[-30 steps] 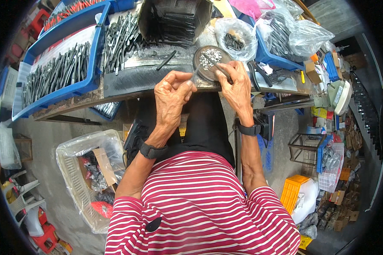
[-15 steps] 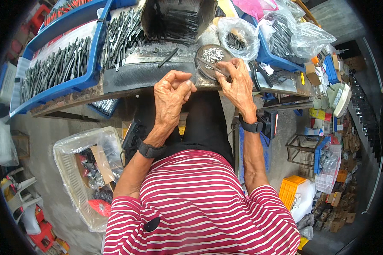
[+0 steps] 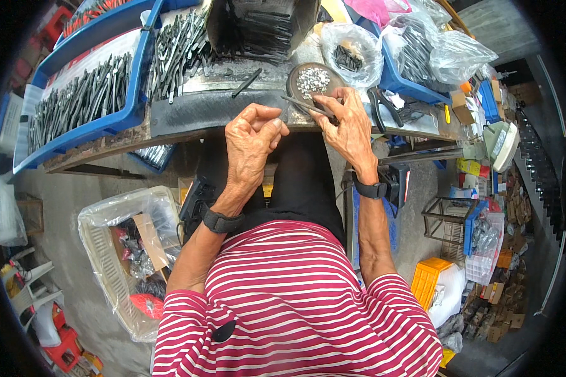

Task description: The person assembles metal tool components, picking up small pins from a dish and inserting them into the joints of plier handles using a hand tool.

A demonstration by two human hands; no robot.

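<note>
In my right hand [image 3: 349,135] is a pair of slim dark tweezers [image 3: 306,105], gripped between thumb and fingers. Their tips point left, past the near edge of a round dish [image 3: 330,76] that holds small whitish pieces [image 3: 312,81]. My left hand [image 3: 253,141] is closed in a pinch just left of the tips, above the bench's front edge; whatever it pinches is too small to make out. Beyond it, one dark narrow metal piece [image 3: 247,83] lies on the bench, behind a dark flat mat [image 3: 217,112].
Blue bins [image 3: 75,135] of dark metal pieces stand left, beside a loose pile [image 3: 181,53]. An open box [image 3: 251,31] sits at the back. A plastic bag [image 3: 365,72] and black-handled pliers [image 3: 383,110] lie right. Below left is a lined crate [image 3: 104,264].
My right hand has swung the tweezers' tips left and toward me, off the dish and closer to my left hand. The left hand has barely moved.
</note>
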